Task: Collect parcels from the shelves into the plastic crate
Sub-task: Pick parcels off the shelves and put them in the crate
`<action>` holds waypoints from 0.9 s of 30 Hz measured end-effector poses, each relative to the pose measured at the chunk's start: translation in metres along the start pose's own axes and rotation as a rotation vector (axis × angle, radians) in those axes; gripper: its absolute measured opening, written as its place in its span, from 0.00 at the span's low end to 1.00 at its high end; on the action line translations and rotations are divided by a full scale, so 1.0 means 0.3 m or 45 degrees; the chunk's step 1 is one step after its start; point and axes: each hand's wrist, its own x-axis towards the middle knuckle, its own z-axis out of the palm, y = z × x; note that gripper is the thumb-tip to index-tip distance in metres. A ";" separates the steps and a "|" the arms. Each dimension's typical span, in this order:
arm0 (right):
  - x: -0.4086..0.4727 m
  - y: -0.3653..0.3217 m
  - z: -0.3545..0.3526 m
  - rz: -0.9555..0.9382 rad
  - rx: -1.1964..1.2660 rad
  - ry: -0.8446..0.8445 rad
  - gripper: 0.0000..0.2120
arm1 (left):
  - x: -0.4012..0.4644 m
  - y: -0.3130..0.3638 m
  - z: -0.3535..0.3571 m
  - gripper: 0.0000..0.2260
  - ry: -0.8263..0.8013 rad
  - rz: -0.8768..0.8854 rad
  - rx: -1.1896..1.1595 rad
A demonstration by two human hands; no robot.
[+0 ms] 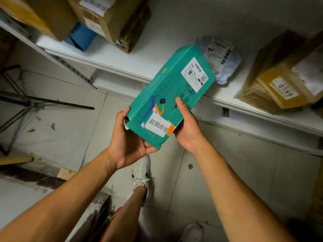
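Teal parcel box point(172, 95) held up in front of the person, above the tiled floor point(201, 180) and just out from the front lip of the white shelf point(122, 62); long axis tilted, far end angled toward the shelf, near end low. Left hand point(130, 142) cups the near lower corner from below, thumb up the left edge, fingers wrapped under. Right hand point(187, 126) grasps the right side near the same end, thumb laid flat on the top face. Both hands clamped on the box; it touches nothing else. White shipping label point(194, 74) at the far end of the top face, a second white sticker point(158, 125) with printed characters at the near end. On the shelf behind the box: a grey poly mailer bag point(225, 58), just past the far end. Right of the box, a brown carton point(279, 81) with a yellow tag. Left and beyond, stacked cartons point(108, 20) and a blue item point(82, 36). Below the box, a white sneaker point(141, 173). No crate in view.
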 end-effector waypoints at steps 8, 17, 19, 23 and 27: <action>-0.029 0.031 -0.060 0.029 -0.084 0.120 0.32 | 0.009 -0.117 -0.063 0.52 -0.029 0.180 0.239; -0.153 0.131 -0.141 0.051 -0.159 0.213 0.25 | -0.031 -0.184 -0.084 0.55 0.239 0.575 0.808; -0.205 0.152 -0.177 0.060 -0.169 0.218 0.26 | -0.045 -0.218 -0.066 0.52 0.189 0.554 0.907; -0.340 0.185 -0.296 0.057 -0.207 0.261 0.28 | -0.062 -0.317 -0.035 0.57 -0.073 0.399 1.168; -0.498 0.214 -0.454 0.066 -0.200 0.340 0.27 | -0.054 -0.438 0.032 0.57 -0.281 0.450 1.690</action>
